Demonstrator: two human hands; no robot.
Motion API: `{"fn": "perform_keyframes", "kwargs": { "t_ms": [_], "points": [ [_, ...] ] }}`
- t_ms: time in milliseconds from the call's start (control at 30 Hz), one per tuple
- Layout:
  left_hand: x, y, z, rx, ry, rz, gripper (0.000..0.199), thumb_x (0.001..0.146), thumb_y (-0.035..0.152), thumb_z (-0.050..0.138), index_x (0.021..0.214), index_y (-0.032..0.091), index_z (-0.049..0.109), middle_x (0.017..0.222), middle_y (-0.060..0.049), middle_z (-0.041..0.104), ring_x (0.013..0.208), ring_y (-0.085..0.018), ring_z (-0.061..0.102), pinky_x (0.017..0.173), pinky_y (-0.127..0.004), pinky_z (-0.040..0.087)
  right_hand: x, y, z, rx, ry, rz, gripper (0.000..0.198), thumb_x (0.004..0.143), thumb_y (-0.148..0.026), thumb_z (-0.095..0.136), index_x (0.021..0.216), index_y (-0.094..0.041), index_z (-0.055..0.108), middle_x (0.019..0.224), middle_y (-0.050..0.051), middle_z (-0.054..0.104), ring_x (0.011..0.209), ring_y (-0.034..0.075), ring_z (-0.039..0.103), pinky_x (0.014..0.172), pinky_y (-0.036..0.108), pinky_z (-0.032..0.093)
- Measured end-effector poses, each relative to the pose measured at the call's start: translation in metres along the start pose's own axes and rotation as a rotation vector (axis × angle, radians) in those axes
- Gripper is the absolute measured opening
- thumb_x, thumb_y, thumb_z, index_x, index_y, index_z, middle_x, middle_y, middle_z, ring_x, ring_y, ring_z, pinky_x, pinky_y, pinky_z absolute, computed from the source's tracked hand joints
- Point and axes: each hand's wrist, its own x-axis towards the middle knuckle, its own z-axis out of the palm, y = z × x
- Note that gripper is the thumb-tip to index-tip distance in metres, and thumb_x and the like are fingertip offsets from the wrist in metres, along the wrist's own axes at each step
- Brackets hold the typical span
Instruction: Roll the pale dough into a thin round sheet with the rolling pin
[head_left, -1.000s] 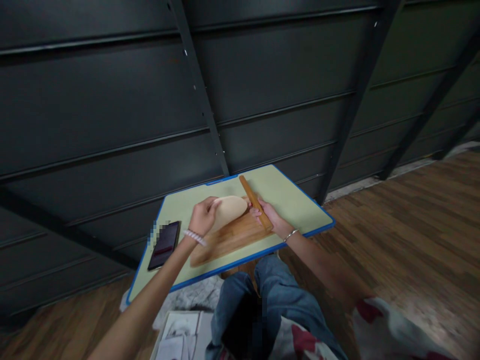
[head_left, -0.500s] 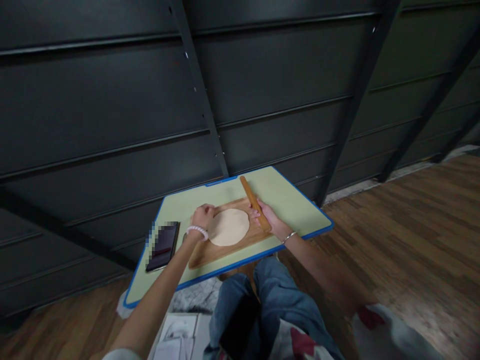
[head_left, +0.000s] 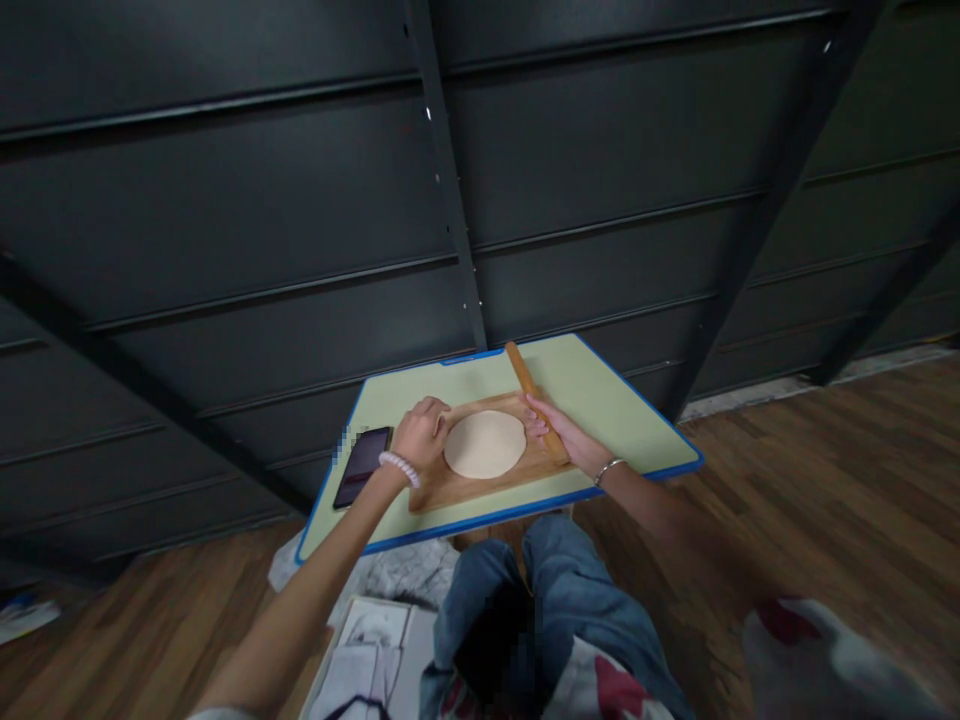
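Dough [head_left: 485, 445] flat, beside left grip [head_left: 421, 434]; rolling pin [head_left: 524, 375] in right grip [head_left: 568, 430]

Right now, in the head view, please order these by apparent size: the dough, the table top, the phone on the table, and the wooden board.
Largest to smallest:
1. table top
2. wooden board, partly covered
3. dough
4. phone

Right of the board [head_left: 469, 487], the table [head_left: 626, 405] has open room for a hand. Over the board's middle, the dough [head_left: 486, 445] is reachable from above. The left hand [head_left: 422, 432] blocks the board's left side; the right hand [head_left: 556, 425] and rolling pin [head_left: 527, 385] block its right. Left of the board lies a phone [head_left: 364, 466]; beyond it stands a wall [head_left: 330, 200].
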Motion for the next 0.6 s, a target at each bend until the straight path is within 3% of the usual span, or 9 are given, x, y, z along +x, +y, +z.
{"fn": "perform_keyframes", "kwargs": {
  "t_ms": [133,233,333,433,600],
  "points": [
    [-0.015,-0.001,0.013,-0.031,-0.113,0.015,0.034,0.089,0.023,0.036,0.111,0.016,0.06,0.118,-0.012,0.061,0.113,-0.022,0.054,0.101,-0.04,0.041,0.002,-0.01,0.018,0.085,-0.081,0.034,0.029,0.069,-0.035,0.074,0.075,-0.02,0.049,0.053,-0.011,0.035,0.038,0.003,0.024,0.035,0.014,0.023],
    [-0.029,-0.001,0.037,-0.089,-0.157,-0.05,0.047,0.092,0.035,0.035,0.13,0.013,0.049,0.137,-0.013,0.051,0.129,-0.022,0.043,0.109,-0.041,0.032,0.008,-0.02,0.04,0.174,-0.11,-0.063,0.035,0.069,-0.038,0.074,0.069,-0.022,0.044,0.048,-0.012,0.032,0.037,0.003,0.023,0.034,0.014,0.022],
    [-0.04,0.002,0.056,-0.08,-0.213,-0.109,0.061,0.091,0.048,0.035,0.14,0.012,0.037,0.146,-0.014,0.04,0.137,-0.023,0.032,0.113,-0.045,0.025,0.017,-0.025,0.063,0.114,-0.078,-0.163,0.047,0.073,-0.048,0.068,0.056,-0.023,0.031,0.039,-0.012,0.025,0.033,0.004,0.021,0.033,0.018,0.021],
    [-0.044,0.005,0.061,-0.044,-0.257,-0.109,0.067,0.09,0.054,0.034,0.143,0.012,0.031,0.15,-0.015,0.033,0.14,-0.024,0.026,0.114,-0.048,0.018,0.025,-0.018,0.08,-0.017,-0.041,-0.262,0.048,0.071,-0.048,0.066,0.051,-0.023,0.03,0.035,-0.011,0.026,0.032,0.004,0.024,0.034,0.019,0.021],
    [-0.045,0.007,0.057,0.003,-0.264,-0.069,0.068,0.091,0.054,0.032,0.144,0.012,0.028,0.15,-0.016,0.031,0.141,-0.023,0.024,0.114,-0.048,0.017,0.035,0.009,0.093,-0.137,-0.054,-0.289,0.041,0.07,-0.043,0.065,0.051,-0.023,0.035,0.037,-0.01,0.031,0.031,0.004,0.027,0.033,0.021,0.019]
  ]
}}
